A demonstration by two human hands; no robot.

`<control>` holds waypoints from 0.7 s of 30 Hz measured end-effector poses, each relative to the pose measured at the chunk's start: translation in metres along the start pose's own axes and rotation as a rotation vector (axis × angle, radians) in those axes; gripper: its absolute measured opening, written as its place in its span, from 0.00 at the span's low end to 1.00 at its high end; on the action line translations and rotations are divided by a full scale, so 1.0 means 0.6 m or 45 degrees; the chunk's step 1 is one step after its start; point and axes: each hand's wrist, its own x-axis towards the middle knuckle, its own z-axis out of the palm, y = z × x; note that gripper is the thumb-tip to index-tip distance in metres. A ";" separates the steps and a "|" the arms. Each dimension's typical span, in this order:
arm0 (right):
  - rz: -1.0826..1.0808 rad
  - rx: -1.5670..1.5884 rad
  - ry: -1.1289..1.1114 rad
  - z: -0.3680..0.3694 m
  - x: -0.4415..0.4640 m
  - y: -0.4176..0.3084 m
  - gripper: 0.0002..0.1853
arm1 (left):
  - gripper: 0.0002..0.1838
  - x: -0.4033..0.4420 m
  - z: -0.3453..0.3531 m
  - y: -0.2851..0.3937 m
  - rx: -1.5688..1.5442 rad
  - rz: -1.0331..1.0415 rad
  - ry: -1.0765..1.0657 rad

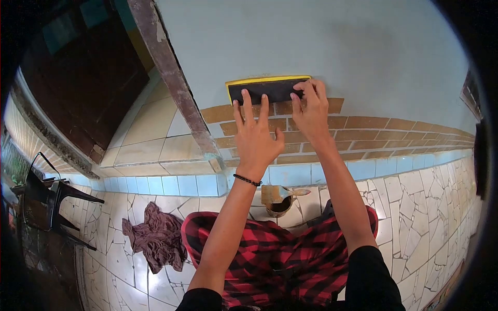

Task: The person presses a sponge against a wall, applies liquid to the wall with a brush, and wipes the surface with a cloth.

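Observation:
A flat black rectangular template (pixel 275 92) with a yellow border along its top and left side lies against the grey wall (pixel 332 41), over the top of a painted brown brick pattern (pixel 358 136). My left hand (pixel 255 139) presses on its lower left part with fingers spread. At the right end, my right hand (pixel 312 111) has its fingers bent and pinched on the template's edge. A paintbrush (pixel 277 194) with brown-stained bristles rests across a small container of dark paint (pixel 280 208) on the floor, below my hands.
A crumpled brown cloth (pixel 155 236) lies on the tiled floor (pixel 415 217) to the left of my crossed legs. Light blue tiles (pixel 290 174) line the wall's foot. A door frame (pixel 176 72), a doorway step and a black chair (pixel 52 199) stand at the left.

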 end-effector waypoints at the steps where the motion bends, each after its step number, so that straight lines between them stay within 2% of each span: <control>1: 0.003 0.020 0.002 -0.001 -0.001 0.000 0.12 | 0.47 -0.001 -0.003 0.002 -0.005 -0.004 0.000; 11: 0.039 0.056 0.030 0.008 0.007 0.013 0.10 | 0.48 0.003 0.009 -0.001 0.008 -0.031 -0.061; 21: 0.063 0.037 0.029 0.000 0.006 -0.003 0.14 | 0.49 0.001 0.007 -0.003 -0.032 0.015 -0.008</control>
